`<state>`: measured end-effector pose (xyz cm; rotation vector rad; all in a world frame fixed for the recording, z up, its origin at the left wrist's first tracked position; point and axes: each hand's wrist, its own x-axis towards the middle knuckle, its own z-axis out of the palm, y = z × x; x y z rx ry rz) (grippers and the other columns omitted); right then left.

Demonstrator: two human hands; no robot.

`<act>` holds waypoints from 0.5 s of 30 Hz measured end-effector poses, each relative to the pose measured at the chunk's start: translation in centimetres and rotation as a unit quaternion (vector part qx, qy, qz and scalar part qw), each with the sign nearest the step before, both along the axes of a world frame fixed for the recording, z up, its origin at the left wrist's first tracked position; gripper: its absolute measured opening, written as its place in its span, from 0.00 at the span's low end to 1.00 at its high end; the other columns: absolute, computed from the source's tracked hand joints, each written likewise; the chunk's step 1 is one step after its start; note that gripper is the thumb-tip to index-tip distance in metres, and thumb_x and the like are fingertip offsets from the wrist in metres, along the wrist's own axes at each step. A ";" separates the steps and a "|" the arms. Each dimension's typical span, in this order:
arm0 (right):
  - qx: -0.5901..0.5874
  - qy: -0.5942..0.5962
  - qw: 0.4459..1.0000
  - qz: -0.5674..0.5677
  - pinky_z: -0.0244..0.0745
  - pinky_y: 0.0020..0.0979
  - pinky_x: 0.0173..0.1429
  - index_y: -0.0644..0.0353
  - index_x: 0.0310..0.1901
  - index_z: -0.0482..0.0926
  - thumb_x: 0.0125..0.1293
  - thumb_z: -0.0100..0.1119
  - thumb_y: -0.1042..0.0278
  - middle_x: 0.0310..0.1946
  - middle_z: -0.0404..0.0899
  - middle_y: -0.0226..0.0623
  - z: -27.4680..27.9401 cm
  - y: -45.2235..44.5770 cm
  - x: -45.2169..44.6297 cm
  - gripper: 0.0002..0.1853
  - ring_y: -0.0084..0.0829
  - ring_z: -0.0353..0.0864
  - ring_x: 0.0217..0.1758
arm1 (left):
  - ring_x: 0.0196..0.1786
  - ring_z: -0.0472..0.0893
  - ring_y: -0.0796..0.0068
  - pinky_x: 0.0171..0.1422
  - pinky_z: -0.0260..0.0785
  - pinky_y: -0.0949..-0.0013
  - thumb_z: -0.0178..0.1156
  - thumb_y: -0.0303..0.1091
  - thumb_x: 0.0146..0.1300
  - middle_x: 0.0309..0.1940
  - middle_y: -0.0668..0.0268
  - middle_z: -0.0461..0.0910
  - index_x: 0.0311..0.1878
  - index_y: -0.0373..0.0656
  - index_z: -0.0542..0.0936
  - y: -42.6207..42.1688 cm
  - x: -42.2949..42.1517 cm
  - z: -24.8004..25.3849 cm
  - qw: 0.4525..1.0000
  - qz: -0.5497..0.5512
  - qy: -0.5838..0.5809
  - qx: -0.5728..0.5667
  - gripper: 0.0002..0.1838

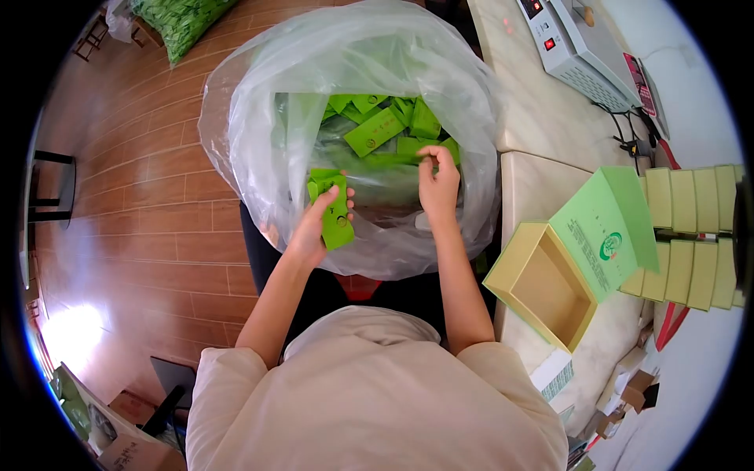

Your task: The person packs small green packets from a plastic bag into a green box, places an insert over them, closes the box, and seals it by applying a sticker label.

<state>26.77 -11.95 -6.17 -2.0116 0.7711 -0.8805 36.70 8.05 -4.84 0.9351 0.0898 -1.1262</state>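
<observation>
My left hand [316, 224] is closed around several green packets [337, 224], held upright over the near left side of a large clear plastic bag [259, 157]. Inside the bag lie more green packets [375, 132], mostly toward its far side. Above the bag's right part is my right hand [438, 182], its fingers bent and drawn together close to the loose packets. Whether something small is between those fingertips cannot be made out. To the right, an open box [538, 279] with a green lid stands on the counter with nothing inside.
A pale counter [538, 184] runs along the right. It holds a grey machine [581, 59] with red switches, dark cables and rows of stacked boxes [691, 271]. Another bag of green packets [184, 20] rests on the wooden floor at the far left. Cartons are at lower left.
</observation>
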 end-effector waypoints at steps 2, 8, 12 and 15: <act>0.086 -0.016 0.996 0.022 0.70 0.26 0.41 0.62 0.37 0.74 0.63 0.48 0.83 0.36 0.77 0.33 -0.5 0.2 0.0 0.06 0.26 0.77 0.37 | 0.45 0.74 0.76 0.49 0.70 0.70 0.55 0.44 0.69 0.46 0.67 0.75 0.67 0.46 0.66 -0.1 0.1 0.4 1.000 0.013 -0.007 0.010 0.27; 0.216 -0.185 0.955 0.087 0.69 0.24 0.43 0.60 0.33 0.73 0.65 0.46 0.82 0.34 0.75 0.30 0.8 2.5 0.9 0.07 0.23 0.74 0.38 | 0.47 0.75 0.72 0.50 0.70 0.68 0.56 0.51 0.68 0.47 0.65 0.74 0.66 0.45 0.66 -0.1 -0.2 0.2 0.999 0.002 -0.023 0.032 0.29; 0.484 -0.114 0.866 0.050 0.72 0.23 0.31 0.60 0.39 0.74 0.70 0.43 0.74 0.31 0.76 0.28 2.1 5.2 0.1 0.08 0.20 0.75 0.30 | 0.49 0.76 0.70 0.55 0.70 0.66 0.56 0.60 0.65 0.53 0.60 0.68 0.72 0.45 0.54 -0.6 -1.0 -0.8 0.976 0.043 -0.203 -0.060 0.41; 0.578 -0.020 0.809 0.103 0.70 0.23 0.24 0.62 0.40 0.74 0.69 0.46 0.72 0.28 0.77 0.31 1.8 7.5 -1.0 0.07 0.20 0.75 0.23 | 0.53 0.74 0.69 0.58 0.70 0.64 0.60 0.56 0.63 0.56 0.59 0.65 0.74 0.46 0.45 -0.8 -0.5 -0.6 0.922 0.014 -0.381 -0.071 0.47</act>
